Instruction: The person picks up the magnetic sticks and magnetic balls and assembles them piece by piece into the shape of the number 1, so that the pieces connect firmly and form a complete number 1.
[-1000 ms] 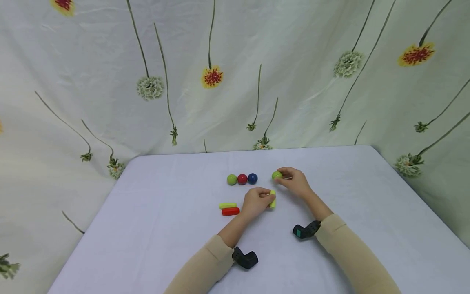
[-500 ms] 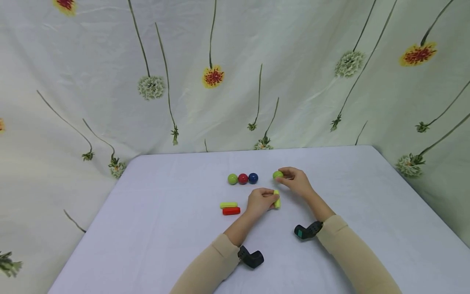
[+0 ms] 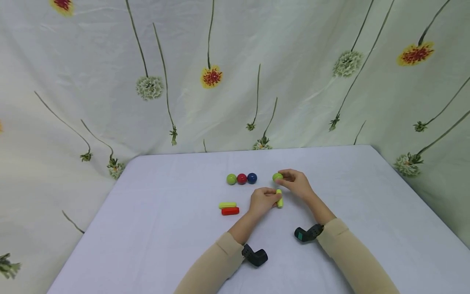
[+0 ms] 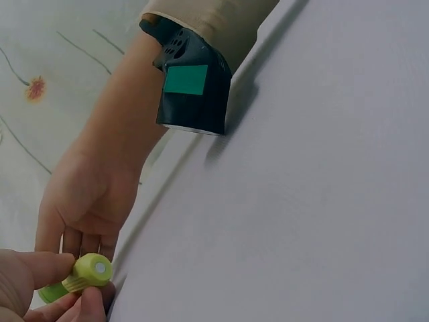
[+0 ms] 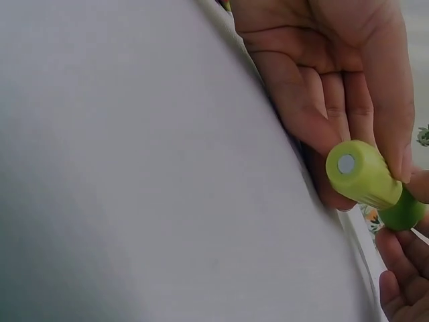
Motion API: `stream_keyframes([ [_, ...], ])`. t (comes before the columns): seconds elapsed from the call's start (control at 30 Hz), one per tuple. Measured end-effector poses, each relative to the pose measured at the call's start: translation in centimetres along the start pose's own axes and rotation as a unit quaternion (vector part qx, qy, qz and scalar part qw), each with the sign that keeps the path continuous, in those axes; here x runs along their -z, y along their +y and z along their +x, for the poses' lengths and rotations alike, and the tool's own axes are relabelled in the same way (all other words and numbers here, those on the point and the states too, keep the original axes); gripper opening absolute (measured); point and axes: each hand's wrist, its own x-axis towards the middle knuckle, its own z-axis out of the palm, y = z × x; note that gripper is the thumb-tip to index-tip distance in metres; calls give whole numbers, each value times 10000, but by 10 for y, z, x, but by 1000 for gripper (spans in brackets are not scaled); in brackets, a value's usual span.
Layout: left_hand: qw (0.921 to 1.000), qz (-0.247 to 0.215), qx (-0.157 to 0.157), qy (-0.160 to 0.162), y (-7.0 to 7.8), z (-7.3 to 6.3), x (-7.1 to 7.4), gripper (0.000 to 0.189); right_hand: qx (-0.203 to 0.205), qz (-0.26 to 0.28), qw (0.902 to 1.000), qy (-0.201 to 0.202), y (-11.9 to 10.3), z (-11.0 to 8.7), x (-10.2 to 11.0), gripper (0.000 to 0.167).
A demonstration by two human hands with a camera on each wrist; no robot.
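Observation:
My left hand (image 3: 262,201) pinches a short yellow-green magnetic rod (image 3: 280,199) between thumb and fingers, held roughly upright in the head view. One rod end shows a silver disc in both wrist views. Just beyond it, my right hand (image 3: 297,184) pinches a green ball (image 3: 277,176) between thumb and fingertips. A small gap shows between ball and rod in the head view; in the right wrist view the rod (image 5: 362,174) overlaps the ball (image 5: 404,211). To the left, a green ball (image 3: 231,179), red ball (image 3: 242,179) and blue ball (image 3: 252,178) stand in a row.
Another yellow-green rod (image 3: 227,205) and a red rod (image 3: 230,211) lie side by side left of my left forearm. Everything rests on a table with a white cloth (image 3: 165,228). Behind the table hangs a flower-patterned curtain (image 3: 235,106). Both wrists carry black cameras.
My left hand has moved right with the yellow-green rod, bringing it nearly below the held ball in the head view. The right hand still holds its ball in nearly the same place.

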Motion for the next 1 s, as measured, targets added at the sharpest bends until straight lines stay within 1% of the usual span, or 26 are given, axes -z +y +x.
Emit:
stream_keyframes([
  [0.1, 10000, -87, -8, 21, 0, 2, -3, 25, -11, 126, 9999, 34, 1, -1, 0, 43],
  [0.23, 9999, -83, 0, 78, -1, 3, -5, 24, 26, 268, 9996, 62, 4, -2, 0, 43],
  [0.5, 9992, 56, -232, 326, 2, 3, -8, 24, 48, 567, 9983, 138, 11, -3, -1, 42],
  [0.8, 9984, -49, -343, 456, -2, 6, -11, 23, 20, 635, 9978, 183, 13, -5, -3, 43],
  [1.0, 9978, -69, -456, 482, -3, 6, -12, 22, 13, 721, 9972, 212, 15, -5, -3, 43],
])
